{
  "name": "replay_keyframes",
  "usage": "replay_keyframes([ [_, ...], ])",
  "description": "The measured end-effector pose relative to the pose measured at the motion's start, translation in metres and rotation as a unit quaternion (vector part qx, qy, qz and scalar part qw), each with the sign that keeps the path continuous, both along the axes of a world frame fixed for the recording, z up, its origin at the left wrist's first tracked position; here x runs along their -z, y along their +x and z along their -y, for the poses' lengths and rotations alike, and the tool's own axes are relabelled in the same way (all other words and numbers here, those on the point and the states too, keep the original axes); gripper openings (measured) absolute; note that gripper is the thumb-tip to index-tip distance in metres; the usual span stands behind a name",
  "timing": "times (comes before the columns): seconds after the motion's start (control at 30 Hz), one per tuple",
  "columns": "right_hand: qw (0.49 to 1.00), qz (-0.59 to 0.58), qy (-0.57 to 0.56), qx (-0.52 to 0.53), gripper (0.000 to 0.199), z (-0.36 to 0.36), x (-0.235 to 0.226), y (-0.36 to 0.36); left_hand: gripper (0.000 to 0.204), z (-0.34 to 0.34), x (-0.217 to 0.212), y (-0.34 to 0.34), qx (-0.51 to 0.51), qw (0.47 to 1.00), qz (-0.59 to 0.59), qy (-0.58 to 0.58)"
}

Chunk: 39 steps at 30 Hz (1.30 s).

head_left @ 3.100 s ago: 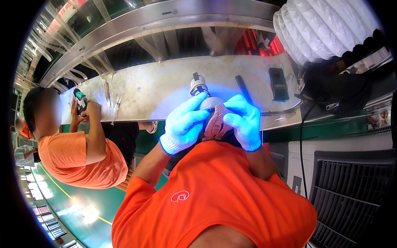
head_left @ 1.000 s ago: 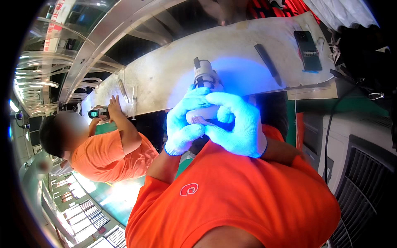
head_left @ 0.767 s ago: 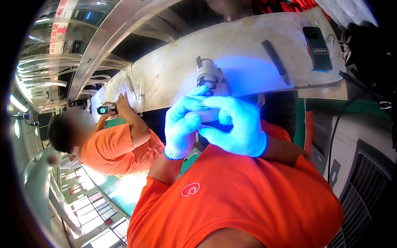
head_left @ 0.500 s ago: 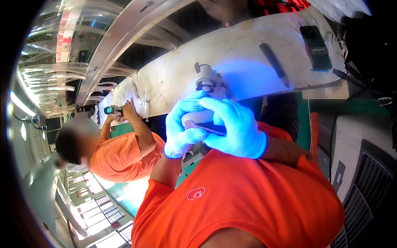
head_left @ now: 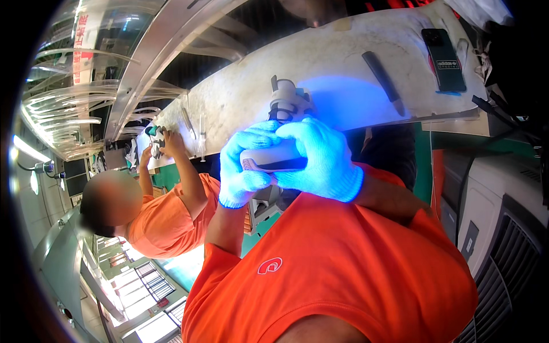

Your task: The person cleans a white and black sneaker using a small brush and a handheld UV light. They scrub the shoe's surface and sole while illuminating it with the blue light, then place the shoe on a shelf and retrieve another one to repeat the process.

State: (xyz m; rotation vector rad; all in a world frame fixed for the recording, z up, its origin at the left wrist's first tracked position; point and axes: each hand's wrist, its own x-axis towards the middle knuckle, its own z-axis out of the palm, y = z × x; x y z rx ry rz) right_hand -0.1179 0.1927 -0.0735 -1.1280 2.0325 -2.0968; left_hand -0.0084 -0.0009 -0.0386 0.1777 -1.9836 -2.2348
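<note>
Both my hands wear knitted gloves that glow bright blue under a blue light. They hold a pale, rounded piece that looks like part of a shoe (head_left: 274,157), just off the bench's near edge. My left hand (head_left: 243,166) wraps its left side, thumb along the lower edge. My right hand (head_left: 323,160) grips the right side, fingers curled over the top. A flat edge of the piece faces me; the gloves hide much of the rest. Right beyond my fingers stands a grey-white thing with dark bands (head_left: 290,97); I cannot tell whether it joins the held piece.
A worn pale bench (head_left: 229,94) runs across in front. On it lie a dark, pen-like tool (head_left: 383,83) and a dark phone (head_left: 444,60). At left, a co-worker in orange (head_left: 171,223) handles a white, dark and green thing (head_left: 154,137). A grey machine (head_left: 492,188) stands at right.
Both hands have shifted slightly up and left, and the held piece has tilted, so more of its pale face shows. The co-worker's hands and the thing in them have risen.
</note>
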Motion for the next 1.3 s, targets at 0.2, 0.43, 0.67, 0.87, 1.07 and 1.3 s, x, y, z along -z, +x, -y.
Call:
replay_keyframes([
  [0.2,0.999,-0.04,0.006,-0.006,0.071,0.016,0.007,0.003,0.052,-0.012,-0.046,-0.002,-0.034,0.988,0.11,-0.1],
  [0.43,1.0,0.02,-0.012,0.012,0.072,0.009,0.016,0.016,0.045,-0.01,-0.047,-0.003,-0.067,0.987,0.095,-0.112],
  [0.67,0.994,0.087,-0.048,-0.034,0.069,-0.004,0.036,0.031,0.045,-0.009,-0.049,-0.007,-0.06,0.984,0.096,-0.14],
  [0.87,0.993,0.065,-0.089,-0.03,0.064,0.005,0.037,0.021,0.043,-0.006,-0.049,-0.008,-0.051,0.982,0.094,-0.155],
  [1.07,0.997,0.042,-0.055,-0.019,0.066,0.016,0.039,0.017,0.043,0.007,-0.042,-0.008,-0.041,0.985,0.079,-0.147],
  [1.3,0.996,-0.062,-0.069,0.001,0.064,0.02,0.033,0.016,0.044,0.014,-0.045,-0.014,-0.024,0.988,0.087,-0.125],
])
